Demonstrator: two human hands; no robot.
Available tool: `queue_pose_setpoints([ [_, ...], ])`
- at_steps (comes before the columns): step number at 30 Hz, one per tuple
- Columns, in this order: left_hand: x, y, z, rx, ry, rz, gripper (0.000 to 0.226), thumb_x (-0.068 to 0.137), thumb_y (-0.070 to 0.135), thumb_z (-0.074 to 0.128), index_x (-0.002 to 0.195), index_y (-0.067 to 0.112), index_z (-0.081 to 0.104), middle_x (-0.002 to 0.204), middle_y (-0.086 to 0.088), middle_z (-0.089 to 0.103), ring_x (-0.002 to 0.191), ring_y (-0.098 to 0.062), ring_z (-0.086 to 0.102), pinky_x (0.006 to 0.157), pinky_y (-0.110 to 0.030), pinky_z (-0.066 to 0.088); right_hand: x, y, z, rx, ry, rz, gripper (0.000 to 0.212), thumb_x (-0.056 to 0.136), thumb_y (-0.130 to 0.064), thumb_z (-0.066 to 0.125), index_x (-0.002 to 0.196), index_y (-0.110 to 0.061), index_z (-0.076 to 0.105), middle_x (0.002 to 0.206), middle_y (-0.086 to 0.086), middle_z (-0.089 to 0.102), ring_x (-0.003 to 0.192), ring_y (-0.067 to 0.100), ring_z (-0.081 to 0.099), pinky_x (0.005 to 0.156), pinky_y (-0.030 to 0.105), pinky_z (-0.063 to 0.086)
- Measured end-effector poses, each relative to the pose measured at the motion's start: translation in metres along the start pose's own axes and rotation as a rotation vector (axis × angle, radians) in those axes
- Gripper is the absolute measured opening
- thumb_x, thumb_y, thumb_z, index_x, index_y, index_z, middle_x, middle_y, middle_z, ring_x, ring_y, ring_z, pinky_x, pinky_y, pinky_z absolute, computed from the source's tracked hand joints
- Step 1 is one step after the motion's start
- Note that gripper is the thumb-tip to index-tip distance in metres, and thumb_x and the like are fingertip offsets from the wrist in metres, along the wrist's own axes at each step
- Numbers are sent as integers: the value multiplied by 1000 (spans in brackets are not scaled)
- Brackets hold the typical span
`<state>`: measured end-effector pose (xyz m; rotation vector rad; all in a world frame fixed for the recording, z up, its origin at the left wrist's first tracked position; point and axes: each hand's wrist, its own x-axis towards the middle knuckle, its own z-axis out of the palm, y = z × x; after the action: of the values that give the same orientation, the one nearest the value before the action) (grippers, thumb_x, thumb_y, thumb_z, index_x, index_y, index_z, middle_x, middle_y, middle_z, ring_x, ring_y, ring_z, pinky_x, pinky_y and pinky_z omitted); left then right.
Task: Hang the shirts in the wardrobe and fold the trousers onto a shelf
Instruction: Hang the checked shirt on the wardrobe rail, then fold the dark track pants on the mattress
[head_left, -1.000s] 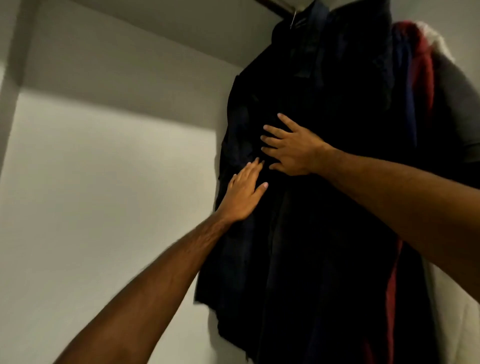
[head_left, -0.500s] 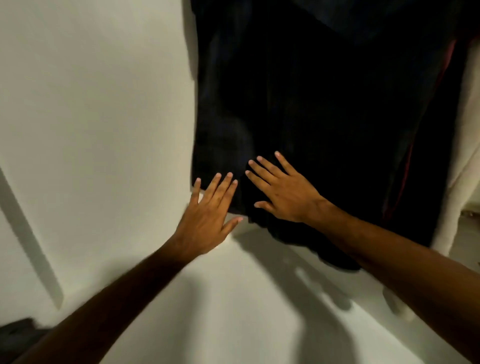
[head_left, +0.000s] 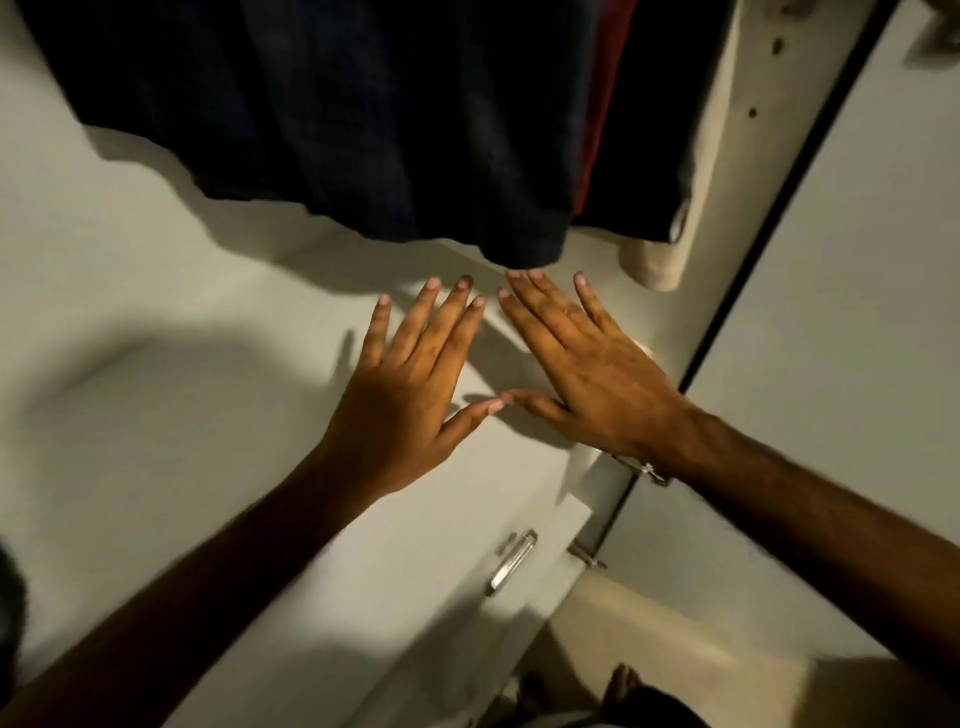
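Both the left hand (head_left: 400, 410) and right hand (head_left: 597, 384) are hovering flat, fingers spread, gripping nothing, just below the hanging dark shirt (head_left: 363, 114), which is likely handling soft and light, best gripped at its hem.

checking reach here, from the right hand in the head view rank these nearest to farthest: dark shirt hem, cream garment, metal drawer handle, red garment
1. dark shirt hem, just above the right hand's fingertips.
2. cream garment, up and to the right of the fingers.
3. metal drawer handle, below the wrist, and the red garment, hanging high above: too close to call.
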<state>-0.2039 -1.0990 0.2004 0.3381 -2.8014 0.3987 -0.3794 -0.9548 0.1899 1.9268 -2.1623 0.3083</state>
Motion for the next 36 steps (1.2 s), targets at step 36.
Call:
queue_pose_setpoints([
  [36,119,796,35,-482,-84,1465,82,99,66,21,160,11,13,168,-10,8,155,-26,7,121,-55,17,-750,95,-53,-232,-110,1740,89,94,-73,26,159,-17,5,167,6,2,153,23,-3,120,60,7],
])
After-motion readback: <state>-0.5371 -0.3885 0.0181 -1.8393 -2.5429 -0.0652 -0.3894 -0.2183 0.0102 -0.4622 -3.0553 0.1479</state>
